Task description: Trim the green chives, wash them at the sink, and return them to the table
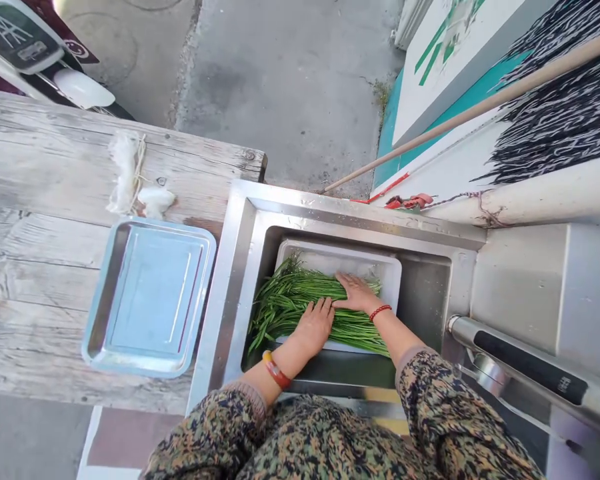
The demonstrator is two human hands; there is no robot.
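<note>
A thick bundle of long green garlic chives [290, 297] lies across a white plastic tray [391, 283] in a metal sink [240, 280]. The leaf tips hang past the tray's left end. My left hand [316, 325] rests flat on the near middle of the chives, fingers stretched out. Just right of it and farther away, my right hand [356, 293] lies on the chives with its thumb and fingers spread. Both palms face down, and neither hand is wrapped around the bundle.
Left of the sink, a shallow metal tray [150, 293] sits on a weathered wooden table [40, 253], with crumpled plastic [125, 173] behind it. A faucet [525, 360] stands at the sink's right. A wooden pole [460, 120] slants past the back right corner.
</note>
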